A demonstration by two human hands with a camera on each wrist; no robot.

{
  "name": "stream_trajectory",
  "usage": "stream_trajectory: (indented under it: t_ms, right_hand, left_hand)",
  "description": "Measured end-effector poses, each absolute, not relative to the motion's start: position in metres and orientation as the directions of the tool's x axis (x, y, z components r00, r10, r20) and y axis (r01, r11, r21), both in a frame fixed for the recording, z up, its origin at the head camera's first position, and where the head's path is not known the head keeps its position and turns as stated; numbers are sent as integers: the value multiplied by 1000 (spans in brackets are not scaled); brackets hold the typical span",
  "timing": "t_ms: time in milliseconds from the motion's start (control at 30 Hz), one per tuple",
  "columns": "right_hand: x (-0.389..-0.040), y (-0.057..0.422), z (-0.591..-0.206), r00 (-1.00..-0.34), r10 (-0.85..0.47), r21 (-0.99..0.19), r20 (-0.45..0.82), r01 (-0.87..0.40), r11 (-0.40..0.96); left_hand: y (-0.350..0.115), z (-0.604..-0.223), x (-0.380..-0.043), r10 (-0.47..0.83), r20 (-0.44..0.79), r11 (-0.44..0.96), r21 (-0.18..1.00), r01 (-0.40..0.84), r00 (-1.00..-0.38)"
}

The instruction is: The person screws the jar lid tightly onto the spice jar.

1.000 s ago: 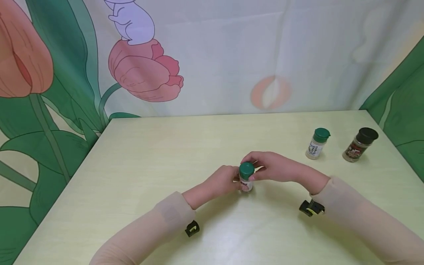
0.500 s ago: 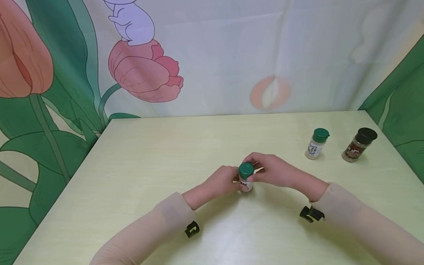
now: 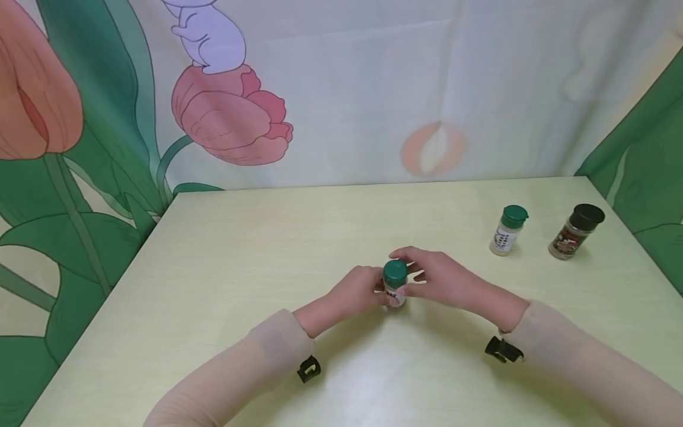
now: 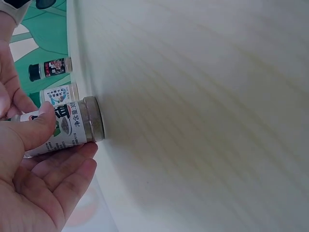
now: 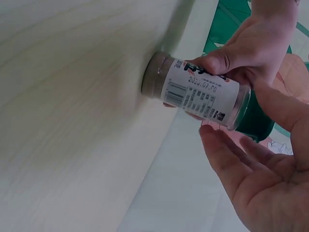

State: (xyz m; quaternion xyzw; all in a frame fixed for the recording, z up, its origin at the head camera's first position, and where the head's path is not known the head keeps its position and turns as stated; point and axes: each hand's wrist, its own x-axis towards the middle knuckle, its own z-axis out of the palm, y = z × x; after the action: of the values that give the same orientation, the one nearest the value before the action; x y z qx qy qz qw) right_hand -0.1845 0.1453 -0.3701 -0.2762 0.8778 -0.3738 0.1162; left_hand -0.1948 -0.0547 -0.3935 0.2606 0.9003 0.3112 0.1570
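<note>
A clear spice jar (image 5: 203, 92) with a green lid (image 3: 395, 273) and a white printed label stands near the middle of the table, its base at the tabletop. My left hand (image 3: 358, 289) grips its body from the left, with the thumb across the label in the left wrist view and the fingers behind. On the other side my right hand (image 3: 445, 280) reaches round the lid. Its fingers (image 5: 227, 159) are spread and apart from the lid in the right wrist view. The thumb lies close against the lid; whether it touches cannot be told.
At the back right of the pale table (image 3: 256, 237) stand another green-lidded spice jar (image 3: 504, 234) and a larger black-lidded jar (image 3: 575, 232). Behind the table hangs a printed curtain (image 3: 341, 107). A black wrist device (image 3: 504, 350) sits under the right sleeve.
My right fingers have loosened and moved slightly away from the lid, while the right wrist has turned and lowered a little. The left hand and the jar have stayed nearly still.
</note>
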Motion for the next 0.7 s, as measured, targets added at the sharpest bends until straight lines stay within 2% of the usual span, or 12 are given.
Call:
stream_trajectory:
  t_ms: [333,700]
  right_hand:
    - [-181,184,-372,-842,-532,-659,-88,-351,665]
    - [-163,235,-385,-825,-507,-632,-248,-259,731]
  left_hand:
    - [-47,-398,-201,555,-158,675,660,331,-817]
    - [-38,-399,-213,560,-153,655,684,322,-814]
